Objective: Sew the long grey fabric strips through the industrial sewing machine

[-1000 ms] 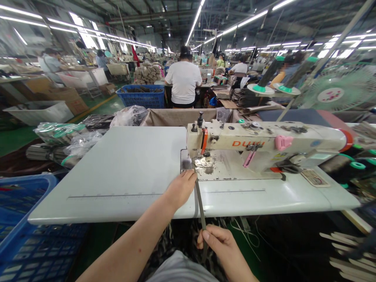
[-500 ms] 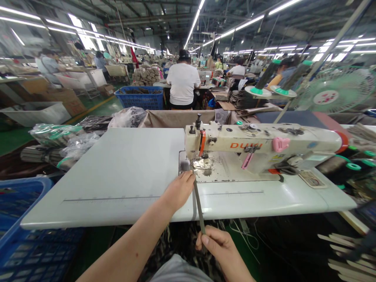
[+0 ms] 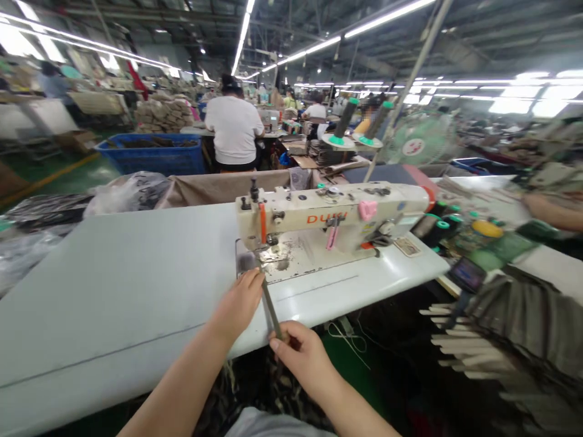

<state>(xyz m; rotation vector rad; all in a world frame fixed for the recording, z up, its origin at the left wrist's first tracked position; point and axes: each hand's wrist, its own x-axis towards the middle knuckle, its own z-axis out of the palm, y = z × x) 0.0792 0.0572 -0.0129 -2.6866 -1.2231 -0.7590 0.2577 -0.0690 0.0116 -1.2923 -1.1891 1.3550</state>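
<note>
A narrow grey strap (image 3: 270, 306) runs from the needle area of a cream sewing machine (image 3: 319, 215) toward me over the white table (image 3: 113, 291). My left hand (image 3: 239, 302) rests with curled fingers on the strap just in front of the presser foot. My right hand (image 3: 303, 358) pinches the strap's near end at the table's front edge, holding it taut.
A stack of grey strips (image 3: 492, 340) lies low at the right beside a small screen (image 3: 467, 274). Thread cones (image 3: 346, 121) and a fan (image 3: 421, 142) stand behind the machine. A person in a white shirt (image 3: 233, 130) sits ahead by a blue crate (image 3: 152, 155). Plastic bags (image 3: 127, 191) lie at the left.
The view has swung to the right, so the machine sits further left in the picture. My right hand has come up closer to the table edge along the strap. My left hand stays by the needle.
</note>
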